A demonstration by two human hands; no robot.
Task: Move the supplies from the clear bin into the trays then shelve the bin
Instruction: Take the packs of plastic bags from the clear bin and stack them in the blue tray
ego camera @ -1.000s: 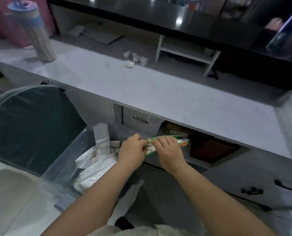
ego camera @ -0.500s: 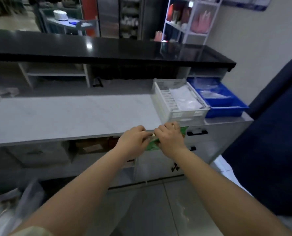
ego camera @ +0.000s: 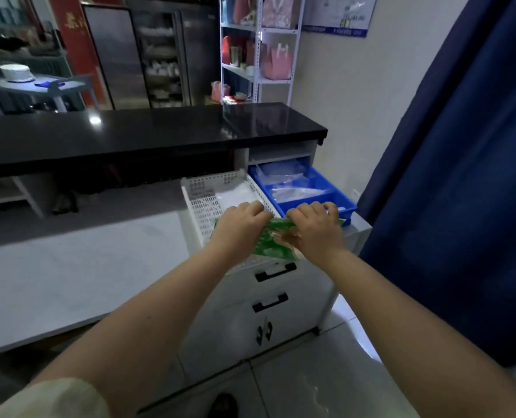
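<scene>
both hands' grip [ego camera: 241, 227] [ego camera: 316, 229] holds green packet [ego camera: 273, 241] over white tray [ego camera: 204, 206].

A pale marble-look counter [ego camera: 69, 267] runs along the left, with a glossy black upper ledge [ego camera: 148, 134] above it catching a ceiling-light reflection, and a white cabinet [ego camera: 268, 315] with black handles stands beneath its right end on a light tiled floor [ego camera: 326, 381]. A dark blue curtain [ego camera: 461, 176] hangs on the right against a cream wall [ego camera: 347, 86] bearing a poster [ego camera: 338, 13]. Far behind stand a white metal shelf unit [ego camera: 259, 49], a glass-door refrigerator [ego camera: 148, 52] and a small table [ego camera: 39, 86] on the left.
</scene>
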